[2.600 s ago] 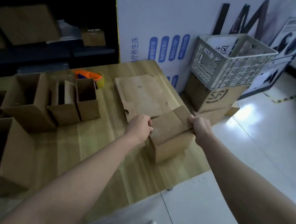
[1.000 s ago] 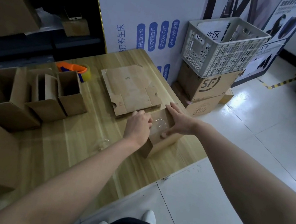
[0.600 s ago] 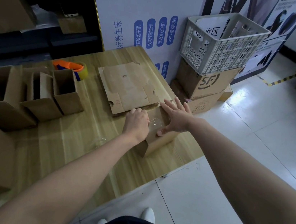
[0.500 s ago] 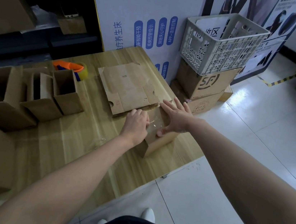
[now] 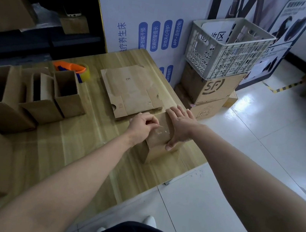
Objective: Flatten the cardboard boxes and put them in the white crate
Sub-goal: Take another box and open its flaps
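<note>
Nearest me, the small box sits upright at the table's near right edge, its top sealed with clear tape. My left hand pinches what looks like the tape's end with curled fingers; my right hand lies flat and spread on the lid, holding it down. If I yank hard, I judge the box could skid off the edge, or the tape could tear short. Just beyond lies a flattened sheet. Farther right, the white crate sits off the table on stacked cartons, so a careless toss may miss.
</note>
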The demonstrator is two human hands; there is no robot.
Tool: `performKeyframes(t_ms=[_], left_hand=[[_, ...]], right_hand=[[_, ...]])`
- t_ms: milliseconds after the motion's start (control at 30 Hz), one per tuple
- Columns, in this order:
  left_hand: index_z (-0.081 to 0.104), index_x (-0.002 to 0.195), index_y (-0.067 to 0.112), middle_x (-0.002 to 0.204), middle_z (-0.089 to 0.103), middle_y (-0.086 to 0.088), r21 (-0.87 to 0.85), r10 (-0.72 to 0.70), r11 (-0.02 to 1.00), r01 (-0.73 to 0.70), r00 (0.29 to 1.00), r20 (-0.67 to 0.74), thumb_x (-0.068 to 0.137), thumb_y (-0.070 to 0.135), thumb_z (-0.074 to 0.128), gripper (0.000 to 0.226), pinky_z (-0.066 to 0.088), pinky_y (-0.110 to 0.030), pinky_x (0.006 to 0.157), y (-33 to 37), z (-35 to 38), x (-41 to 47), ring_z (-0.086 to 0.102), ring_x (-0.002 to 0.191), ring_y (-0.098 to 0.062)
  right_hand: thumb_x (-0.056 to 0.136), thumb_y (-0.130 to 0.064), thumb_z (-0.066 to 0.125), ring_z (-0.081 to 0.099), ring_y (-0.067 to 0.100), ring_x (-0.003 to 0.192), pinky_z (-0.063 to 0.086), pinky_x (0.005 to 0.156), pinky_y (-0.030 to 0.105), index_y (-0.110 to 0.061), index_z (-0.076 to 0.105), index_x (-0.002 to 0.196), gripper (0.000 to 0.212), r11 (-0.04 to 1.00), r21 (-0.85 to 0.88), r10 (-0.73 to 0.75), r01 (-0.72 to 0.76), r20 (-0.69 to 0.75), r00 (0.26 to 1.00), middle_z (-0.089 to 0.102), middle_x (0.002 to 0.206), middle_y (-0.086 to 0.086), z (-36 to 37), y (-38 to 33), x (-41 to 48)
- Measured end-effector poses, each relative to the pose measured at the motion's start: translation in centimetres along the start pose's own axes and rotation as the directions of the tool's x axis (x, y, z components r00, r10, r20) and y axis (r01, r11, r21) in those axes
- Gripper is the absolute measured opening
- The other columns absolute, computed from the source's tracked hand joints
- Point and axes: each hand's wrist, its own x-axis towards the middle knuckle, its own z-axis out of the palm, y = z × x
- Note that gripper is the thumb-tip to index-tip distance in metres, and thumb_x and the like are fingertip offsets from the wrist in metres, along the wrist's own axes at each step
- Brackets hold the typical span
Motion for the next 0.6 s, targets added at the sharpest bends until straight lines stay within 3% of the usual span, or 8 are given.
performKeyframes(t_ms=[100, 200, 300, 400, 500, 600], left_hand=[[0.057, 0.073, 0.015, 0.065, 0.053, 0.006, -0.497, -0.092, 0.865, 0.07, 0.995, -0.021, 0.091, -0.001, 0.053, 0.024, 0.047, -0.022, 0.053, 0.2, -1.7, -0.8, 0.05, 0.059, -0.01], [0.055, 0.077, 0.015, 0.069, 0.057, 0.003, -0.738, -0.211, 0.67, 0.082, 0.974, -0.083, 0.094, -0.001, 0.049, 0.024, 0.049, -0.025, 0.062, 0.4, -2.8, -0.7, 0.053, 0.066, -0.012], [0.053, 0.076, 0.018, 0.079, 0.063, -0.002, -0.795, -0.259, 0.588, 0.152, 0.966, -0.006, 0.096, 0.002, 0.046, 0.026, 0.048, -0.033, 0.069, 0.7, -2.9, -0.4, 0.057, 0.078, -0.02], [0.048, 0.076, 0.017, 0.08, 0.061, -0.01, -0.832, -0.311, 0.529, 0.167, 0.95, -0.007, 0.098, 0.002, 0.04, 0.028, 0.051, -0.035, 0.066, 1.0, -3.4, -0.1, 0.059, 0.077, -0.024], [0.043, 0.075, 0.009, 0.071, 0.062, -0.014, -0.911, -0.357, 0.386, 0.143, 0.934, -0.005, 0.099, -0.001, 0.033, 0.029, 0.057, -0.036, 0.061, 1.4, -4.4, 0.1, 0.065, 0.067, -0.026], [0.04, 0.069, 0.007, 0.049, 0.058, -0.009, -0.945, -0.415, 0.317, 0.086, 0.908, -0.057, 0.099, -0.005, 0.028, 0.034, 0.055, -0.028, 0.049, 1.6, -4.9, 0.5, 0.064, 0.048, -0.018]], right_hand=[[0.046, -0.074, 0.075, -0.011, 0.026, 0.145, -0.008, 0.115, 0.05, -0.021, -0.002, 0.151, 0.141, 0.999, 0.002, 0.042, -0.042, -0.01, 0.999, 0.002, 0.159, -0.001, -0.5, -0.1, 0.3], [0.05, -0.07, 0.077, -0.014, 0.027, 0.145, -0.01, 0.115, 0.052, -0.017, -0.003, 0.151, 0.14, 0.995, 0.022, 0.096, -0.095, -0.031, 0.995, -0.001, 0.159, 0.001, -1.1, -0.3, 0.2], [0.055, -0.065, 0.078, -0.015, 0.026, 0.145, -0.012, 0.113, 0.049, -0.023, -0.01, 0.151, 0.137, 0.996, 0.083, -0.008, 0.012, -0.052, 0.999, -0.007, 0.16, 0.0, -1.9, -2.3, 0.5], [0.06, -0.059, 0.079, -0.007, 0.026, 0.145, -0.004, 0.116, 0.053, -0.027, -0.012, 0.151, 0.132, 0.976, 0.175, -0.11, 0.128, -0.109, 0.988, -0.001, 0.159, -0.001, -3.0, -4.6, 0.9], [0.06, -0.059, 0.078, 0.008, 0.028, 0.143, 0.015, 0.116, 0.051, -0.027, -0.008, 0.151, 0.13, 0.967, 0.207, -0.117, 0.148, -0.154, 0.981, 0.008, 0.156, 0.0, -3.8, -5.6, 0.9], [0.06, -0.055, 0.081, 0.02, 0.027, 0.138, 0.029, 0.111, 0.046, -0.022, 0.0, 0.151, 0.126, 0.928, 0.335, -0.089, 0.16, -0.216, 0.972, 0.013, 0.152, 0.001, -3.7, -6.1, 0.9]])
